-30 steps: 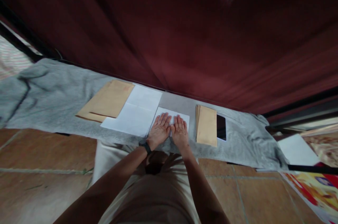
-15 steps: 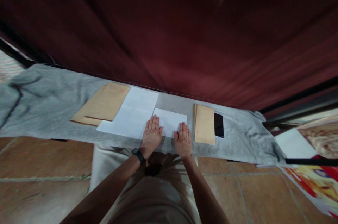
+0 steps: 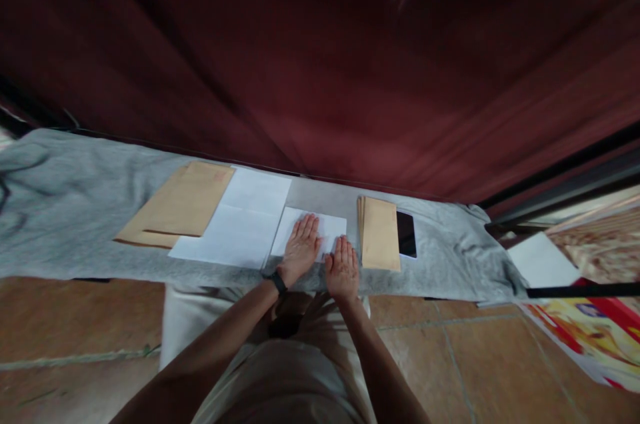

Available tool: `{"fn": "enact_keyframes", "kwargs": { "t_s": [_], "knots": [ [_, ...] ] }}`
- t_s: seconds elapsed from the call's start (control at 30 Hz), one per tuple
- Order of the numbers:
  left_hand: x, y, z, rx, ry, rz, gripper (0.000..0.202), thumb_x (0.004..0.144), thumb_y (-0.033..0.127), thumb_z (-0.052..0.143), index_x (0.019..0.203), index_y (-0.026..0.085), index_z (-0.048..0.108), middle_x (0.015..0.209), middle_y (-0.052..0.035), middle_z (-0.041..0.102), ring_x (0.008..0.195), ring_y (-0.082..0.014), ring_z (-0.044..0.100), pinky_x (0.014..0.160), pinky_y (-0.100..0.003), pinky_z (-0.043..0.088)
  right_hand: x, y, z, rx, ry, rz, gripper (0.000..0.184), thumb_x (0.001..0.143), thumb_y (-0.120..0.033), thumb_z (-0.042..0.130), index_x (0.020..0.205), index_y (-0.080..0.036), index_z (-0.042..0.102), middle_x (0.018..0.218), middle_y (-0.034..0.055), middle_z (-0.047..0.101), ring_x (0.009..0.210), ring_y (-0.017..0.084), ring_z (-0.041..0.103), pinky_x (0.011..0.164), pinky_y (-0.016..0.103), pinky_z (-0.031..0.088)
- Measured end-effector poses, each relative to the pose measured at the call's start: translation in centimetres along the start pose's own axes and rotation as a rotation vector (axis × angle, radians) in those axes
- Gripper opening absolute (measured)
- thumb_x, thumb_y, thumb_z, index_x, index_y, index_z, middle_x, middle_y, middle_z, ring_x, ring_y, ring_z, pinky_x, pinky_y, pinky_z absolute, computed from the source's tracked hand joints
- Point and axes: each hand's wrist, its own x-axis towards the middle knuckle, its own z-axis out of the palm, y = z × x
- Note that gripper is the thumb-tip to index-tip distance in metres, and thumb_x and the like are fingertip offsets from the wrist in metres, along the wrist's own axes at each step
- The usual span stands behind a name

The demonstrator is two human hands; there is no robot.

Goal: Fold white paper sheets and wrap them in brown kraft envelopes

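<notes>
Both my hands lie open, flat: left hand (image 3: 299, 249) has slid up onto the folded paper (image 3: 329, 227), right hand (image 3: 343, 269) presses its lower edge.

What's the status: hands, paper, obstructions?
Left hand open, flat on paper. Right hand open, flat on its near edge. Envelopes right, apart; sheets left.

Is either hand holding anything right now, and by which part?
Nothing is gripped. The left hand lies flat on the folded white sheet, palm down; the right hand rests flat at its near right corner.
</notes>
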Motion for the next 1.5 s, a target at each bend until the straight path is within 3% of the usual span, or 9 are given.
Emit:
{"fn": "enact_keyframes", "kwargs": {
  "t_s": [0.3,0.4,0.6,0.73,1.17,1.5],
  "knots": [
    [-0.7,-2.5,0.3,0.097,0.007,-0.044,0.061,0.103,0.035,0.028,0.153,0.002,0.037,0.162,-0.0185,0.033,0.154,-0.0267,0.024,0.126,-0.045,0.021,0.4,-0.3,-0.3,0.03,0.006,0.028,0.054,0.107,-0.03,0.031,0.155,-0.005,0.036,0.154,0.0222,0.047,0.145,0.031,0.04,0.116,0.053,0.035],
    [-0.9,-2.6,0.1,0.103,0.002,-0.056,0.06,0.103,0.034,0.029,0.154,0.004,0.037,0.162,-0.0181,0.033,0.154,-0.027,0.023,0.126,-0.047,0.022,2.0,-1.3,-0.3,0.083,-0.027,0.022,0.053,0.107,-0.028,0.03,0.155,-0.006,0.035,0.155,0.0217,0.045,0.147,0.03,0.038,0.117,0.055,0.033],
    [-0.9,-2.7,-0.4,0.103,-0.053,-0.039,0.055,0.101,0.02,0.028,0.153,0.007,0.04,0.163,-0.0151,0.034,0.154,-0.0261,0.024,0.125,-0.047,0.022,6.8,-4.1,1.1,0.173,-0.209,-0.118,0.05,0.108,-0.03,0.033,0.152,-0.01,0.043,0.16,0.0142,0.04,0.15,0.022,0.033,0.122,0.042,0.029],
    [-0.8,-2.6,-0.5,0.117,-0.053,-0.041,0.055,0.099,0.018,0.028,0.152,0.005,0.042,0.162,-0.0156,0.034,0.153,-0.0262,0.027,0.126,-0.047,0.022,7.7,-4.3,2.2,0.161,-0.211,-0.138,0.048,0.109,-0.032,0.031,0.15,-0.014,0.047,0.159,0.0109,0.043,0.149,0.023,0.035,0.123,0.045,0.027],
    [-0.9,-2.6,-0.2,0.104,0.003,-0.057,0.056,0.101,0.029,0.033,0.153,0.011,0.041,0.161,-0.0126,0.037,0.153,-0.0254,0.027,0.126,-0.048,0.021,5.1,-0.9,2.2,0.021,-0.038,-0.045,0.053,0.107,-0.029,0.033,0.153,-0.002,0.038,0.157,0.0239,0.041,0.149,0.028,0.035,0.119,0.051,0.033],
    [-0.7,-2.3,-0.5,0.098,-0.011,-0.07,0.058,0.101,0.029,0.029,0.153,0.006,0.04,0.162,-0.0143,0.035,0.153,-0.0261,0.026,0.126,-0.048,0.019,1.2,0.3,0.5,-0.015,-0.035,0.014,0.055,0.108,-0.03,0.031,0.157,-0.005,0.032,0.157,0.0217,0.042,0.147,0.029,0.039,0.117,0.048,0.035]
  ]
}}
